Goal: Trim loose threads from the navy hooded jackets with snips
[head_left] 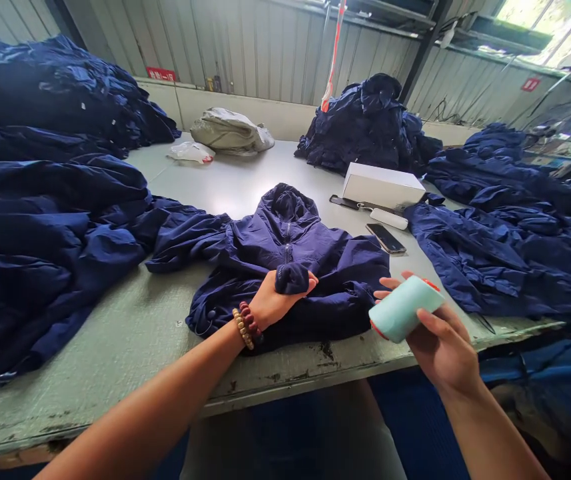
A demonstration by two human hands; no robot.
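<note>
A navy hooded jacket (290,240) lies spread on the pale green table (130,333), hood away from me. My left hand (278,300), with bead bracelets at the wrist, is closed on a bunched fold of the jacket near its zip. My right hand (435,340) hovers above the table's front edge, right of the jacket, and grips a pale mint-coloured roll (405,308) with red ends.
Heaps of navy garments lie at the left (40,200), the back (365,123) and the right (515,247). A white box (382,185), a small white bar (389,218) and a phone (386,238) sit beyond the jacket. A grey bag (230,130) lies by the wall.
</note>
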